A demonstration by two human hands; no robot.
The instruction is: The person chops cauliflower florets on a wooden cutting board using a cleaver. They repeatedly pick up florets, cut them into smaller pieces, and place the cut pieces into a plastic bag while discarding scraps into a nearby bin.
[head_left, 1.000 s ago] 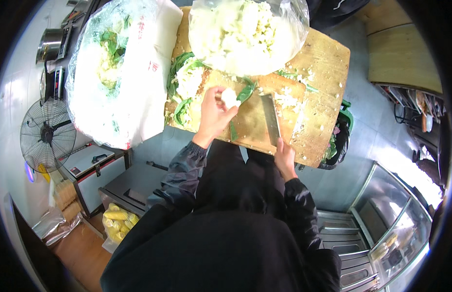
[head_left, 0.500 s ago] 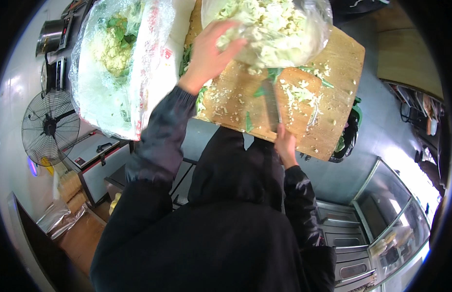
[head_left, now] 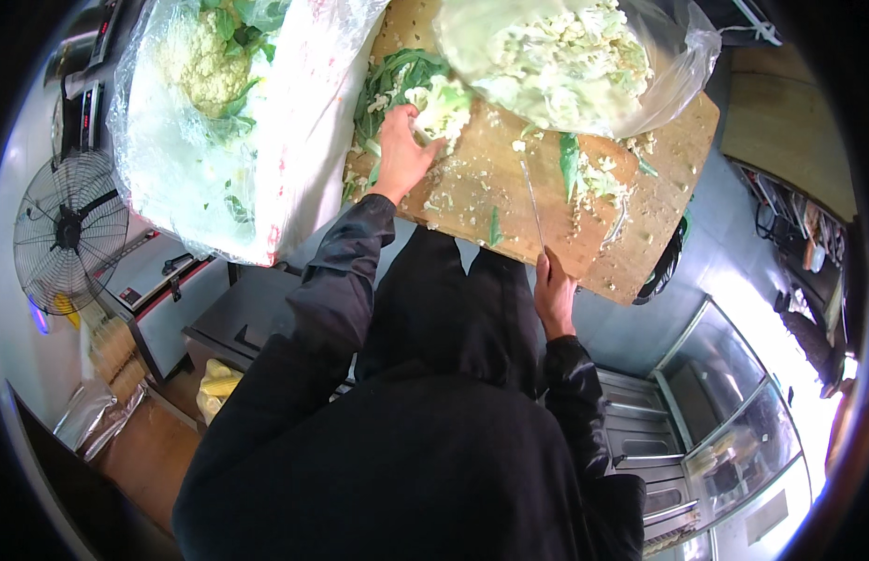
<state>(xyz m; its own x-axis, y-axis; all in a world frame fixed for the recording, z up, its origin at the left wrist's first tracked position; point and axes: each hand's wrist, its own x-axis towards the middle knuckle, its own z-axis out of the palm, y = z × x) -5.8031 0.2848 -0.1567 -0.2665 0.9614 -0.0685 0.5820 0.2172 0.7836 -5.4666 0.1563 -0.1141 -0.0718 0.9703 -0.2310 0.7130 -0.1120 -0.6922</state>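
Observation:
On the wooden cutting board (head_left: 453,208), my left hand (head_left: 403,157) has its thumb and fingers around the near side of a pale cauliflower piece (head_left: 444,105). Green leaves (head_left: 397,79) lie just beyond it, against the white box. My right hand (head_left: 554,294) grips a knife (head_left: 531,198) at the board's near edge. Its blade shows as a thin line pointing away from me, and my hand covers the handle. A clear plastic bag (head_left: 682,70) full of cut cauliflower florets (head_left: 570,70) rests on the far part of the board.
White crumbs and leaf scraps (head_left: 598,182) are scattered over the board. To the left stands a white box (head_left: 308,140) lined with plastic, holding a cauliflower head (head_left: 205,65). A black bin bag (head_left: 666,266) hangs past the board's right edge. A fan (head_left: 70,229) stands far left.
My left hand has come away from the bag and down onto the cauliflower piece beside the leaves. The knife has turned from broadside to edge-on. The view has shifted slightly.

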